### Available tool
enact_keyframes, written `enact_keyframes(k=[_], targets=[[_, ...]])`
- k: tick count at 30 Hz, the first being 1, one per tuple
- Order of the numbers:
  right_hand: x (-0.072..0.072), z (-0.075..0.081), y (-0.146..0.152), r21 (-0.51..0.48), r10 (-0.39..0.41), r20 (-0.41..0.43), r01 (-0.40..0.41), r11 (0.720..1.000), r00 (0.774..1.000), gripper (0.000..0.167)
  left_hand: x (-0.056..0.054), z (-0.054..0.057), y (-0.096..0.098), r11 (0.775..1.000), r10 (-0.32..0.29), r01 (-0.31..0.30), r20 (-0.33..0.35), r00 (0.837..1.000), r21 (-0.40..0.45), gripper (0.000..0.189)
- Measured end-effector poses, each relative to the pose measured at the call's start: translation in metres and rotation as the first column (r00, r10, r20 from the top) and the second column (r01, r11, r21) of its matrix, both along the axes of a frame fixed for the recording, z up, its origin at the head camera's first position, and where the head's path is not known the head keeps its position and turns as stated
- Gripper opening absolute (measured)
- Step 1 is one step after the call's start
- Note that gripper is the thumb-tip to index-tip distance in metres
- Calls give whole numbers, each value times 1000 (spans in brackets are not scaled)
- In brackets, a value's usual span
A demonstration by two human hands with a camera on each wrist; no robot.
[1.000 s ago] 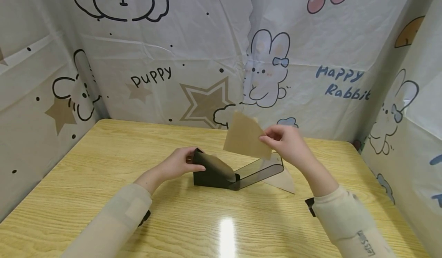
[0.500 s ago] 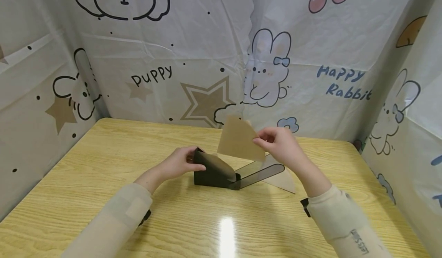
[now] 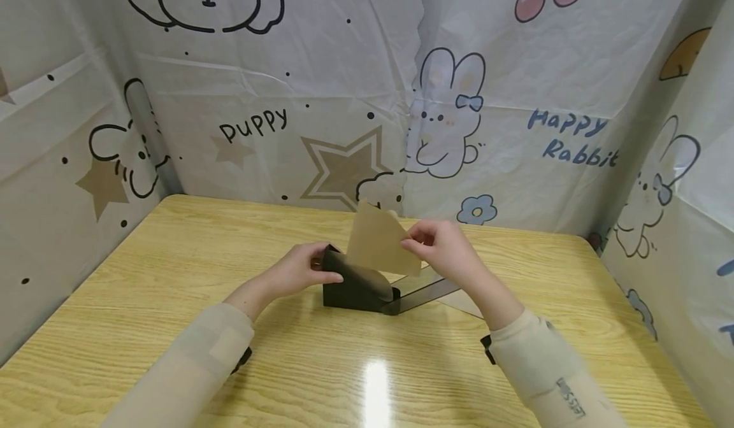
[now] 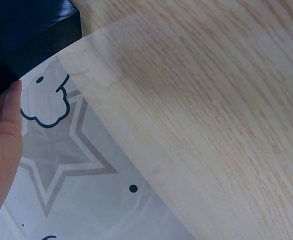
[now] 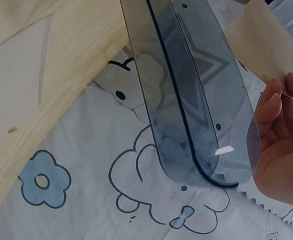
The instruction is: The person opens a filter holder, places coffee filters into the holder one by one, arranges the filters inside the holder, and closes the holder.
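My left hand [image 3: 301, 267] grips the back of a black filter-paper box [image 3: 348, 288], thumb on the near side. The box stands on the table, its smoky see-through lid [image 3: 427, 293] swung open to the right. Brown paper edges show inside the box. My right hand [image 3: 441, 246] pinches the right edge of a fan-shaped brown coffee filter [image 3: 375, 240], held upright above the box and overlapping its opening in the head view. In the right wrist view, the lid [image 5: 181, 100] stands beside the right hand. Box and fingers show at the edge of the left wrist view.
A paler paper piece [image 3: 463, 302] lies on the wooden table [image 3: 287, 364], partly behind the lid and right arm. White printed cloth [image 3: 321, 84] walls the table at the back and both sides.
My right hand has carried the coffee filter leftward and slightly down, from above the lid to above the box. My left hand and the box have stayed in place.
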State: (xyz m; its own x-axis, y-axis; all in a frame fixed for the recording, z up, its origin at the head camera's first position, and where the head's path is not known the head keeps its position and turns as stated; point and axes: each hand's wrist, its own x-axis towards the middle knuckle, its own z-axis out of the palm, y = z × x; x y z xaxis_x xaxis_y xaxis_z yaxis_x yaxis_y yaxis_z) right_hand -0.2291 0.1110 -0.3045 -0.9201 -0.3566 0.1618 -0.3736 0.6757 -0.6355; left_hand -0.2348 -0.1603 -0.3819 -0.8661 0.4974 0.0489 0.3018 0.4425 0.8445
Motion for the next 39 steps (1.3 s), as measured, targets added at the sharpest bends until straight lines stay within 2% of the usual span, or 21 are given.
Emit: enact_keyframes(k=[3, 9, 18, 39], targets=[[0, -4, -5, -5, 7, 1, -7, 1000, 1000, 9, 0, -1, 0, 1000, 1, -1, 0, 1000, -4, 36], [0, -9, -12, 46, -13, 17, 12, 999, 1000, 10, -1, -2, 0, 1000, 5, -5, 6, 1000, -14, 33], [0, -14, -19, 100, 6, -4, -6, 995, 1000, 10, -1, 0, 1, 999, 24, -24, 13, 1000, -23, 35], [-1, -33, -32, 171, 38, -9, -36, 985, 999, 9, -1, -1, 0, 1000, 9, -9, 3, 1000, -8, 42]])
